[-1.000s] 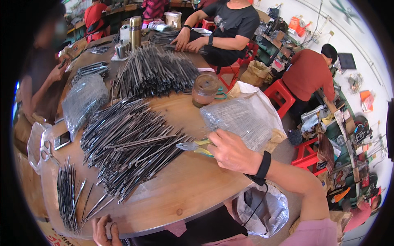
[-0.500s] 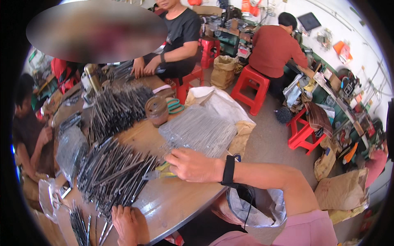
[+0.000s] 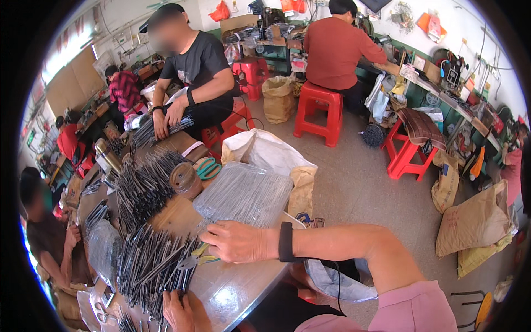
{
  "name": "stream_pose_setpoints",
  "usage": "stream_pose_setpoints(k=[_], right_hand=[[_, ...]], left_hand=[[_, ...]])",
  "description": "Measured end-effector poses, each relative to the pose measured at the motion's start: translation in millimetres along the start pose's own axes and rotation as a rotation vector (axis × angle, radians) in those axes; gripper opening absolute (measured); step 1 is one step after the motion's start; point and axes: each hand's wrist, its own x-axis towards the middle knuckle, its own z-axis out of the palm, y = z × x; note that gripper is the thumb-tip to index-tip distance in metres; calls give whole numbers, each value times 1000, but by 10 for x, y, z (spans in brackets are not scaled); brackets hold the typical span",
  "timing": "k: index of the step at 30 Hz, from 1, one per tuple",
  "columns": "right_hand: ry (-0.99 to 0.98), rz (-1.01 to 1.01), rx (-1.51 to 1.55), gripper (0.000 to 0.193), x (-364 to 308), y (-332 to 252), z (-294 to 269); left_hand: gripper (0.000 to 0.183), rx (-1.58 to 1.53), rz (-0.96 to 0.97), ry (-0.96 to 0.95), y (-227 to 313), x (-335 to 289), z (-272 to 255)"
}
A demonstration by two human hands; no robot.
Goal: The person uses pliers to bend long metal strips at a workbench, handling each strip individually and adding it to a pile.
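right hand (image 3: 235,243), closed on yellow-handled metal pliers (image 3: 204,259), lies right of heaped thin dark metal rods (image 3: 150,268) slanting away rightward; left hand (image 3: 178,313), nearer, at their ends, hold unclear.

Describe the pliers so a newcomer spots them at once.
Find the brown table at lower left, then the right hand over its right side. The pliers poke leftward from that hand, at the edge of a big pile of thin dark strips. Yellow-green handles and a grey metal head set them apart from the strips.
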Motion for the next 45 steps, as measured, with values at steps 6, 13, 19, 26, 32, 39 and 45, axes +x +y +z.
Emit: stream_pose_setpoints(k=[6, 13, 19, 26, 32, 39, 45], right_hand=[[83, 50, 0, 13, 41, -70, -217], [92, 181, -98, 14, -15, -36, -487], [76, 307, 43, 17, 56, -227, -988], [215, 1071, 765, 22, -193, -644, -939], [778, 1658, 2244, 30, -603, -1073, -545], [454, 1473, 2364, 17, -117, -1216, -400], [277, 1449, 2107, 14, 4, -1211, -448]], left_hand=[[13, 71, 34, -28, -147, 129, 103], [12, -62, 47, 123, -184, 94, 204], [12, -994, -408, 97, -410, -155, 226], [6, -1456, -888, -128, 343, -735, -552], [28, -2126, -995, -36, 430, -1258, -678], [41, -2316, -918, -158, 575, -1244, -750], [24, -2426, -818, -41, 369, -1332, -625]])
